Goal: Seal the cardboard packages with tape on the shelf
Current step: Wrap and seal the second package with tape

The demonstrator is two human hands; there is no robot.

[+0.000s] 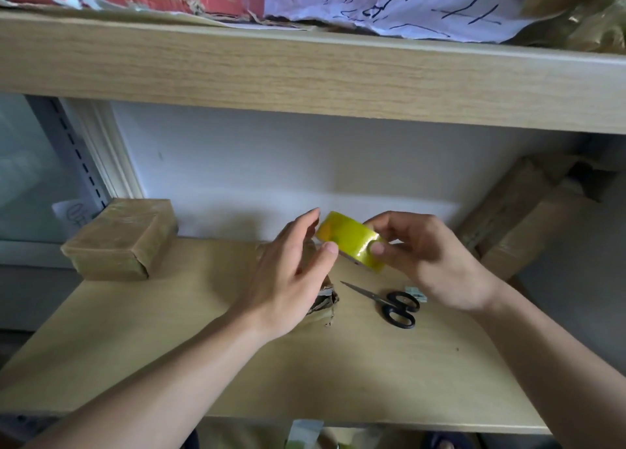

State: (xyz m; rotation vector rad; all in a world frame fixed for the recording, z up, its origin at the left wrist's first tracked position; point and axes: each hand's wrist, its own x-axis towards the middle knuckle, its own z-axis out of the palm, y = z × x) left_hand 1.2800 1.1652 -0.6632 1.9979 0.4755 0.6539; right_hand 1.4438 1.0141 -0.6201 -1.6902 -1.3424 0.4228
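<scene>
My right hand [430, 262] grips a roll of yellowish clear tape [349, 238] above the middle of the wooden shelf [169, 347], thumb on its outer face. My left hand [291, 276] hovers beside the roll with fingers spread, its thumb tip touching the tape's lower left edge. Under my left hand lies a small torn cardboard package [323, 308], mostly hidden. A taped cardboard package [118, 242] sits at the back left of the shelf. Black-handled scissors [389, 304] lie on the shelf below my right hand.
A larger cardboard box [521, 211] leans at the right end of the shelf. A small scrap [416, 292] lies beside the scissors. The upper shelf board [305, 72] overhangs, loaded with boxes and a written paper [389, 4]. A white wall closes the back.
</scene>
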